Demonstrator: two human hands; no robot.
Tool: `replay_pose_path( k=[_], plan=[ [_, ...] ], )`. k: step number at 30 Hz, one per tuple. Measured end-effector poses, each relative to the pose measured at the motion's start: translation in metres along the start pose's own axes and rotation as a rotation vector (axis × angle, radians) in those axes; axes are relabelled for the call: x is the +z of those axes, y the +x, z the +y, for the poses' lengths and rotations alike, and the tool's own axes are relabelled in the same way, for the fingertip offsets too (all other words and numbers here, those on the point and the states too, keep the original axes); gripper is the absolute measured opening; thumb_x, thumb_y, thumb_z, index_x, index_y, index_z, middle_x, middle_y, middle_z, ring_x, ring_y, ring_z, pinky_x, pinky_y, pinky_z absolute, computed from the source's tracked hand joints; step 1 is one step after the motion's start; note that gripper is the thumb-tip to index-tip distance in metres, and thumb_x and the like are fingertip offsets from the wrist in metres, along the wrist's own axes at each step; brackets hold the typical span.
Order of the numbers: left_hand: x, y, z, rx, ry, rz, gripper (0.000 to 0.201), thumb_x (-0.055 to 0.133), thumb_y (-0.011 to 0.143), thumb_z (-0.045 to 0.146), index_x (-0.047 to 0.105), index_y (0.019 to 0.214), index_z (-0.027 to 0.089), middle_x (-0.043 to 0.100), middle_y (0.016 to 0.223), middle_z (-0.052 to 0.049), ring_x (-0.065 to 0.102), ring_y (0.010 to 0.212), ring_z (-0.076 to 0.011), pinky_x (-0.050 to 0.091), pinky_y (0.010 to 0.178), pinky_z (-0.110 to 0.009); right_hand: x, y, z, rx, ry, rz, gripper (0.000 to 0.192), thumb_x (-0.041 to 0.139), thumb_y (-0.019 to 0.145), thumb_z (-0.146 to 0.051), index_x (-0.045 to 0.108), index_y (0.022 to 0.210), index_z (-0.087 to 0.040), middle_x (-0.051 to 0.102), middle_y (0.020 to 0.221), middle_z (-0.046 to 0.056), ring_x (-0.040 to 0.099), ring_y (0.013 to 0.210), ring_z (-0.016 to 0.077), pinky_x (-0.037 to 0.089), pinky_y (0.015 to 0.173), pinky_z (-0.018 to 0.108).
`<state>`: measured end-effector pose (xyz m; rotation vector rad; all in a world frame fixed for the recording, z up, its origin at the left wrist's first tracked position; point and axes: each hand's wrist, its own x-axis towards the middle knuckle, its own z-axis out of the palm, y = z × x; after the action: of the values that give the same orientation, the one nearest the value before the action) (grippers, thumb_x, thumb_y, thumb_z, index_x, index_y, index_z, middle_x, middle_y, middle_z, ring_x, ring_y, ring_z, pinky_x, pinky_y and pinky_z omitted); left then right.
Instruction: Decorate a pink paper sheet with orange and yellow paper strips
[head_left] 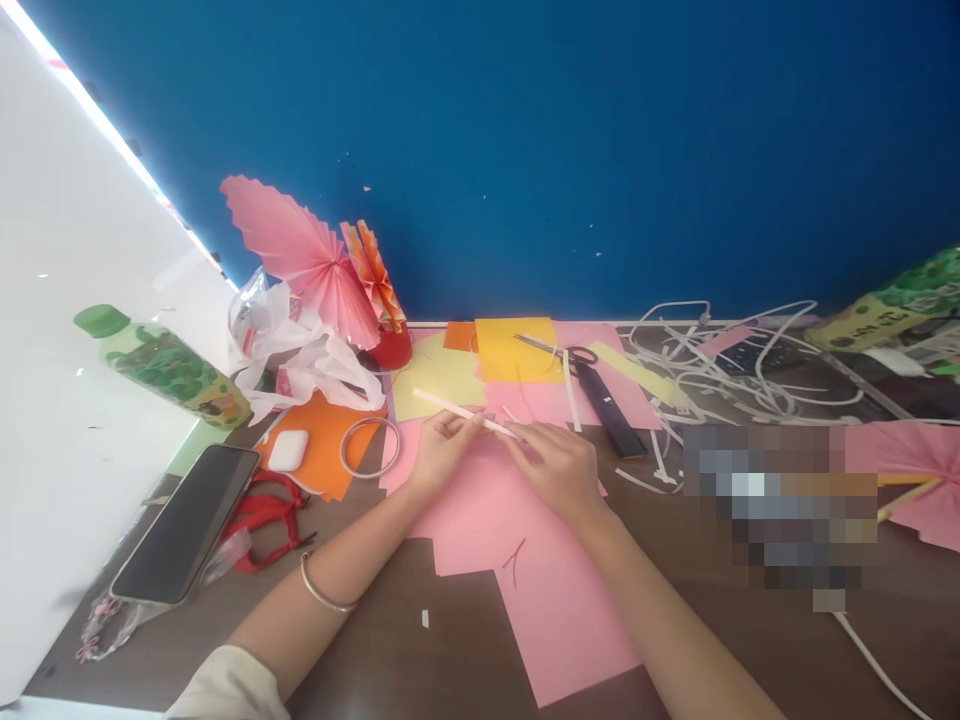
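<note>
Together two hands — left hand (441,448), right hand (559,466) — pinch one white paper stick (461,411).

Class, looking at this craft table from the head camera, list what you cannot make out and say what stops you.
- Head view: a pixelated block hides whatever lies right of the right hand.
- The green packet is cut off by the right edge.
- The bottle label print is too small to read.
- The left hand covers part of the white stick.
</note>
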<state>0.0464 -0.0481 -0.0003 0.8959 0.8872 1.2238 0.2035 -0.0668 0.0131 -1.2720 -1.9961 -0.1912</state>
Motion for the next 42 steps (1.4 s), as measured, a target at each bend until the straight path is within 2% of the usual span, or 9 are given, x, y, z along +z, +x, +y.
replay_pose_path(
  k=[5, 8, 13, 16, 19, 25, 30, 37, 42],
  plan=[
    [-0.001, 0.003, -0.004, -0.008, -0.045, 0.015, 0.031, 0.07, 0.069, 0.039, 0.064, 0.088, 0.014, 0.07, 0.09, -0.009, 0.066, 0.089, -0.0247, 0.05, 0.085, -0.041, -0.001, 0.0, 0.001, -0.02, -0.024, -0.006, 0.018, 0.052, 0.085, -0.024, 0.07, 0.081, -0.022, 0.069, 0.065, 0.002, 0.061, 0.059, 0.0131, 0.043, 0.059, 0.024],
    [-0.002, 0.004, -0.006, -0.011, -0.056, 0.02, 0.033, 0.069, 0.07, 0.039, 0.063, 0.09, 0.014, 0.07, 0.093, -0.01, 0.067, 0.087, -0.0241, 0.051, 0.084, -0.04, -0.001, 0.0, 0.003, 0.017, 0.005, -0.002, 0.014, 0.057, 0.082, -0.028, 0.069, 0.084, -0.022, 0.07, 0.071, 0.003, 0.063, 0.064, 0.0147, 0.045, 0.062, 0.025],
    [-0.003, 0.003, -0.005, 0.019, 0.0, 0.006, 0.033, 0.067, 0.072, 0.04, 0.063, 0.091, 0.014, 0.069, 0.097, -0.011, 0.066, 0.087, -0.0229, 0.051, 0.082, -0.037, 0.002, 0.003, 0.001, 0.294, 0.263, -0.034, 0.032, 0.066, 0.072, -0.043, 0.065, 0.094, -0.02, 0.067, 0.086, 0.006, 0.062, 0.07, 0.017, 0.049, 0.064, 0.029],
    [-0.002, 0.001, -0.004, 0.04, 0.035, -0.053, 0.032, 0.066, 0.073, 0.04, 0.064, 0.092, 0.014, 0.069, 0.096, -0.01, 0.065, 0.091, -0.0231, 0.05, 0.082, -0.036, 0.006, 0.006, -0.007, 0.482, 0.501, -0.077, 0.028, 0.064, 0.072, -0.044, 0.065, 0.084, -0.018, 0.067, 0.086, 0.007, 0.061, 0.071, 0.0173, 0.05, 0.065, 0.031],
    [-0.001, 0.0, -0.002, 0.031, 0.048, -0.088, 0.034, 0.066, 0.073, 0.041, 0.064, 0.094, 0.015, 0.07, 0.095, -0.01, 0.066, 0.087, -0.0226, 0.051, 0.08, -0.036, 0.006, 0.009, -0.013, 0.598, 0.679, -0.13, 0.026, 0.062, 0.074, -0.043, 0.064, 0.069, -0.018, 0.068, 0.073, 0.005, 0.062, 0.069, 0.0182, 0.049, 0.065, 0.031],
    [-0.003, 0.001, -0.003, 0.018, 0.001, -0.021, 0.029, 0.067, 0.073, 0.039, 0.067, 0.087, 0.015, 0.071, 0.087, -0.009, 0.066, 0.084, -0.021, 0.049, 0.084, -0.036, 0.0, 0.01, -0.005, 0.7, 0.767, -0.134, 0.022, 0.066, 0.069, -0.04, 0.067, 0.066, -0.018, 0.066, 0.066, 0.003, 0.06, 0.064, 0.0171, 0.046, 0.061, 0.029],
    [-0.004, 0.004, -0.003, -0.022, -0.09, 0.033, 0.032, 0.071, 0.069, 0.038, 0.067, 0.09, 0.014, 0.069, 0.096, -0.01, 0.065, 0.091, -0.0229, 0.047, 0.088, -0.038, -0.004, 0.012, 0.002, 0.798, 0.885, -0.202, 0.026, 0.069, 0.064, -0.042, 0.069, 0.067, -0.016, 0.063, 0.061, 0.003, 0.053, 0.053, 0.0123, 0.043, 0.05, 0.025],
    [-0.002, 0.004, 0.003, -0.058, -0.224, 0.071, 0.031, 0.072, 0.067, 0.039, 0.067, 0.081, 0.013, 0.066, 0.105, -0.011, 0.067, 0.085, -0.0204, 0.048, 0.088, -0.037, -0.001, 0.011, 0.007, 0.849, 0.908, -0.122, 0.028, 0.071, 0.062, -0.044, 0.067, 0.061, -0.016, 0.06, 0.055, 0.001, 0.049, 0.049, 0.011, 0.042, 0.049, 0.025],
    [-0.006, 0.007, 0.003, -0.06, -0.255, 0.093, 0.033, 0.069, 0.068, 0.044, 0.063, 0.081, 0.014, 0.07, 0.082, -0.008, 0.067, 0.083, -0.0195, 0.046, 0.089, -0.036, 0.005, 0.006, 0.021, 0.846, 1.019, -0.118, 0.029, 0.071, 0.062, -0.045, 0.065, 0.063, -0.016, 0.06, 0.058, 0.002, 0.051, 0.05, 0.0105, 0.044, 0.048, 0.024]
  ],
)
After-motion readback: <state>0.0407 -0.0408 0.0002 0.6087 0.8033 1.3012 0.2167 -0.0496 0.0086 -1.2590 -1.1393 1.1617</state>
